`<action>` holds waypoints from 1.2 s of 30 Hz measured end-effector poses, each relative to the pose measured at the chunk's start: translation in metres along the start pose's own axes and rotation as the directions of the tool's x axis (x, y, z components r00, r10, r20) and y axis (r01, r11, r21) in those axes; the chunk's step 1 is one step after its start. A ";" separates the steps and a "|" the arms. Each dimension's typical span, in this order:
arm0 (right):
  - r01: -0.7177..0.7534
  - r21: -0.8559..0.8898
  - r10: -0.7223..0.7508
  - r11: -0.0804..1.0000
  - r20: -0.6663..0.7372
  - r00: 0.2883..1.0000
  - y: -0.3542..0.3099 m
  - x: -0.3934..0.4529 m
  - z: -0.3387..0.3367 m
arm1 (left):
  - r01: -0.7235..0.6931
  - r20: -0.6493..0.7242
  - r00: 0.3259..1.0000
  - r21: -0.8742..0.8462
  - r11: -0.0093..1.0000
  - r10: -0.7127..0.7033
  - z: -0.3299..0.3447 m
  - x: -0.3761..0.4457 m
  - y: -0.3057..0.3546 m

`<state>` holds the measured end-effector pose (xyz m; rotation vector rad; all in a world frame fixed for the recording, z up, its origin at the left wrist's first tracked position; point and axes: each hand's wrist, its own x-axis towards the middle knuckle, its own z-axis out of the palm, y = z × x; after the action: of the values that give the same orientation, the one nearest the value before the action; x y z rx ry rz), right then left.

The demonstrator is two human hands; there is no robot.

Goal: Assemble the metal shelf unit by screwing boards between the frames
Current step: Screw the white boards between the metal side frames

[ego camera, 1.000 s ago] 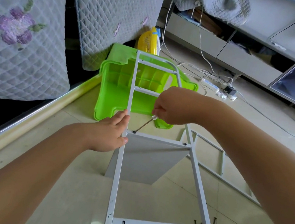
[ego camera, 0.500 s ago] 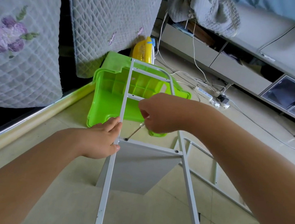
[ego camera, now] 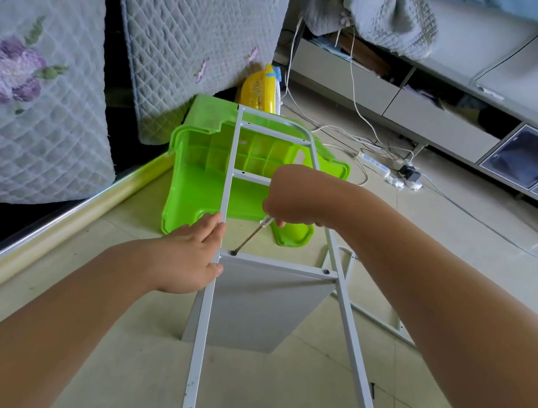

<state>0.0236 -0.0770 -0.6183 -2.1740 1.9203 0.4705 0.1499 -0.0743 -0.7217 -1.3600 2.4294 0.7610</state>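
A white metal ladder-like frame [ego camera: 199, 349] lies across a grey board [ego camera: 256, 309] that stands on edge beneath its middle rung [ego camera: 279, 267]. My right hand [ego camera: 291, 196] grips a screwdriver [ego camera: 251, 236] whose tip sits in a screw at the rung's left end [ego camera: 234, 253]. A second screw [ego camera: 326, 271] sits at the rung's right end. My left hand [ego camera: 191, 255] rests with straight fingers against the frame's left rail beside that rung. A second frame [ego camera: 379, 319] lies flat on the floor to the right.
A green plastic bin [ego camera: 202, 173] lies on its side behind the frame, with a yellow basket [ego camera: 259, 88] beyond it. Quilted mattresses [ego camera: 38, 67] lean at the left. Cables and a power strip [ego camera: 375, 163] trail across the floor near a low cabinet [ego camera: 444, 124]. Loose screws [ego camera: 372, 391] lie at the lower right.
The view has shifted slightly. My right hand has turned on the screwdriver, its tip staying in the same screw. My left hand holds its place on the rail.
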 end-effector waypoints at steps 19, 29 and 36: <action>0.285 -0.427 -0.333 0.858 -0.040 0.942 -0.008 -0.005 0.001 | -0.089 -0.075 0.993 -0.037 0.995 0.086 0.017 -0.001 -0.019; 0.072 -0.095 -0.077 0.993 -0.043 0.996 -0.019 -0.001 0.000 | -0.079 -0.093 0.993 -0.057 0.995 0.073 0.018 0.005 -0.021; 0.180 -0.338 -0.196 0.924 -0.013 0.981 -0.010 -0.009 -0.004 | -0.083 -0.120 0.990 -0.087 0.993 0.072 0.019 0.005 -0.019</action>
<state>0.0334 -0.0689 -0.6121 -2.5704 1.7312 0.7664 0.1624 -0.0753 -0.7461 -1.3864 2.5803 0.8448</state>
